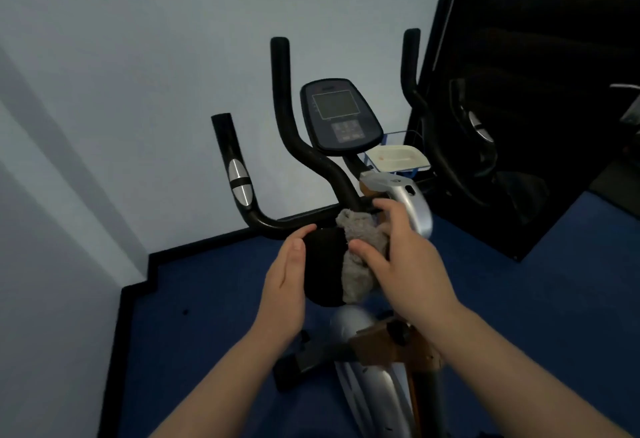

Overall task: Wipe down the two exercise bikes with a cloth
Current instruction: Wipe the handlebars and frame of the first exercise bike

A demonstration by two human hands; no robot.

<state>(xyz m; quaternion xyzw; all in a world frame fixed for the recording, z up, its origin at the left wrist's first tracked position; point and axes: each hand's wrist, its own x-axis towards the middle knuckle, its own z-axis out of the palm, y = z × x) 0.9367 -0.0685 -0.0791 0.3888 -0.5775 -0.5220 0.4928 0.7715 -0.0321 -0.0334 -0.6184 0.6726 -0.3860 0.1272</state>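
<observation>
Looking down through the head camera, found the right hand [398, 261] pressing a bunched grey cloth [356, 254] against the right side of a round black part [323, 266] at the middle of the exercise bike [381, 385], thumb and fingers curled round the cloth. Saw the left hand [287, 285] flat against the left edge of that part, fingers straight and pressed together, steadying it. Judged best to keep the cloth bunched tight under the palm, sweep round the curved edge in short overlapping strokes, and hold the left palm firm so the part would not turn. Noted the black handlebars [294, 132] rising just beyond the hands, with the console [341, 115] between them and a silver housing [405, 198] touching or nearly touching the right fingertips, so little room on the far right side. Found open blue floor [207, 299] to the left, out to the black skirting at the wall [104, 91]. Made out a dark shape at the right edge, possibly the second bike [474, 132], but too dim to tell.
</observation>
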